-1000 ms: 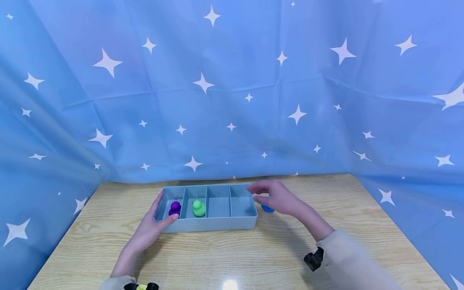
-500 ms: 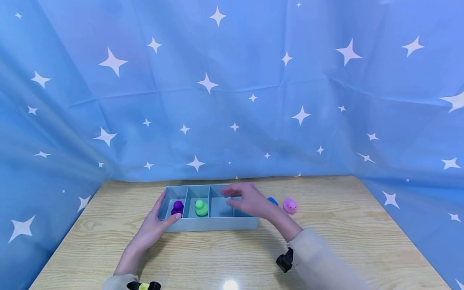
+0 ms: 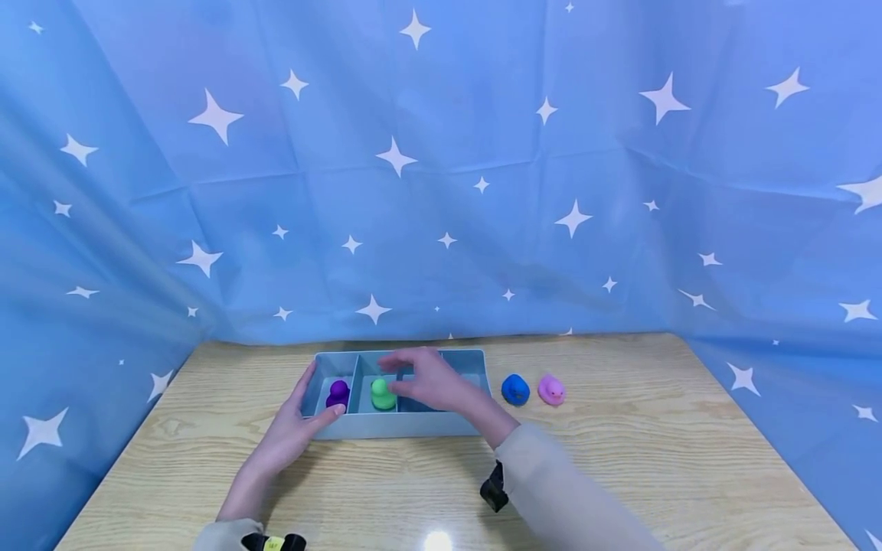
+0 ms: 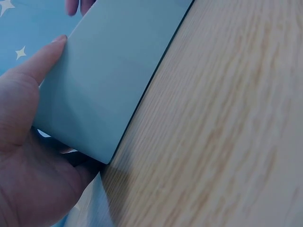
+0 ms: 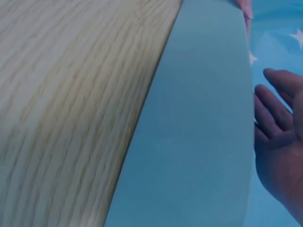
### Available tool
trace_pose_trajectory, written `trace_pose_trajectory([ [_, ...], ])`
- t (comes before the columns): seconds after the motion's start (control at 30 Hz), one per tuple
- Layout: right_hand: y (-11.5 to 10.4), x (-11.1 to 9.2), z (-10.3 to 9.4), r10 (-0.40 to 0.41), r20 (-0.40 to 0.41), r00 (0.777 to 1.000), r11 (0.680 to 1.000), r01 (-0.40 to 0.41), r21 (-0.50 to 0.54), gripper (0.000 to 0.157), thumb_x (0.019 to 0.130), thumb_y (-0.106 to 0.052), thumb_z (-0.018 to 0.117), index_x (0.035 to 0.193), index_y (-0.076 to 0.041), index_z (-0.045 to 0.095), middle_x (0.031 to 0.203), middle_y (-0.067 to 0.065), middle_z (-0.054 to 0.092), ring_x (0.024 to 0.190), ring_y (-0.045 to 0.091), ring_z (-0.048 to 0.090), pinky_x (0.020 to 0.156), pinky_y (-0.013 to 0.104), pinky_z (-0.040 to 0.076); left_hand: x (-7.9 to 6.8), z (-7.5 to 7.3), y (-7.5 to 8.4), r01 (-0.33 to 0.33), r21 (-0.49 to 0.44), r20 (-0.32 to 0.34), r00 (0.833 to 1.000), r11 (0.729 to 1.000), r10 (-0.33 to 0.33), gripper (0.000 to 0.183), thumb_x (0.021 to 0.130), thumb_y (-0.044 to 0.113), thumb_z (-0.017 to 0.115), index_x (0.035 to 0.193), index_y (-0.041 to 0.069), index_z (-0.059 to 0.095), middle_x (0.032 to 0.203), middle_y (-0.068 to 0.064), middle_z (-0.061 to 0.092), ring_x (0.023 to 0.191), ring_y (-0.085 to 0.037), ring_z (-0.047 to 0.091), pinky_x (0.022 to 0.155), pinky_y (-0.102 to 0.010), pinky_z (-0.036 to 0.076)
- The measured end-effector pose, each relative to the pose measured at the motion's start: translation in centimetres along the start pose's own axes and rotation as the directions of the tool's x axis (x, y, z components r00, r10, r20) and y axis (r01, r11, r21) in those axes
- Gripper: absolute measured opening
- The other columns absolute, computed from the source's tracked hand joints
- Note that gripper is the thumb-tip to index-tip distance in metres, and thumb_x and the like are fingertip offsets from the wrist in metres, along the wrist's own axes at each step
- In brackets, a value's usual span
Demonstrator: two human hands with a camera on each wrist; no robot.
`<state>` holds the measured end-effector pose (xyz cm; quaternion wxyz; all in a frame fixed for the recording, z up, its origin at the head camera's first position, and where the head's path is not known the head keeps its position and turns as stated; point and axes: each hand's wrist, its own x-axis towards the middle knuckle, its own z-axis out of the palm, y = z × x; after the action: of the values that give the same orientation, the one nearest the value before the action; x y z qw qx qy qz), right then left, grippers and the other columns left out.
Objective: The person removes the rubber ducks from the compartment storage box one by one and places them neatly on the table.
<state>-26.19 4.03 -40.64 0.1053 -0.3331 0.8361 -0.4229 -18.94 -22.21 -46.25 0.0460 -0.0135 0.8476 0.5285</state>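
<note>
Closest to the camera are the two sleeves, then the wooden table. The left hand holds the near left corner of the pale blue tray, thumb over the rim and fingers up the left end. The left wrist view shows what the head view can't: thumb flat on the tray's outer wall, palm cupping the corner. The right wrist view is mostly just that same blue wall and some blurry fingers, straight and apart.

The right hand hovers over the middle of the tray, fingers loosely spread, gripping nothing I can see. The tray has four compartments: purple duck in the leftmost, green duck in the next, right by the fingertips. The third is hidden under the hand.

On the table right of the tray: a blue duck, then a pink duck. Starry blue cloth behind.
</note>
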Motion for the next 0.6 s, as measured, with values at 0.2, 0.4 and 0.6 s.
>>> trace_pose_trajectory([
  [0.2,-0.2,1.1,1.0,0.042,0.001,0.999,0.999,-0.042,-0.016,0.045,0.096,-0.008,0.073,0.14,-0.009,0.063,0.134,0.002,0.067,0.125,0.021,0.06,0.105,0.041,0.05,0.0,0.1,-0.1,0.01,-0.019,0.002,1.0,1.0,-0.01,0.099,0.098,0.046,0.067,0.167,0.027,-0.001,0.17,-0.021,0.005,0.153,-0.05,0.002,0.114,-0.076,0.009],
  [0.4,0.0,2.1,1.3,0.063,0.01,0.998,0.997,-0.062,-0.04,0.043,0.095,-0.009,0.074,0.137,-0.008,0.065,0.131,0.002,0.068,0.121,0.02,0.062,0.101,0.036,0.052,-0.1,0.1,-0.2,0.019,-0.028,0.002,1.0,0.999,-0.019,0.099,0.098,0.047,0.068,0.166,0.028,-0.002,0.17,-0.02,0.004,0.153,-0.05,0.001,0.114,-0.076,0.008],
  [0.6,0.0,2.8,1.6,0.088,0.057,0.994,0.987,-0.079,-0.14,0.043,0.094,-0.009,0.075,0.136,-0.007,0.067,0.132,0.003,0.068,0.123,0.019,0.062,0.1,0.032,0.052,0.0,0.1,-0.2,0.012,-0.027,0.002,1.0,1.0,-0.012,0.099,0.098,0.047,0.068,0.167,0.027,-0.002,0.17,-0.021,0.004,0.153,-0.05,0.002,0.115,-0.075,0.009],
])
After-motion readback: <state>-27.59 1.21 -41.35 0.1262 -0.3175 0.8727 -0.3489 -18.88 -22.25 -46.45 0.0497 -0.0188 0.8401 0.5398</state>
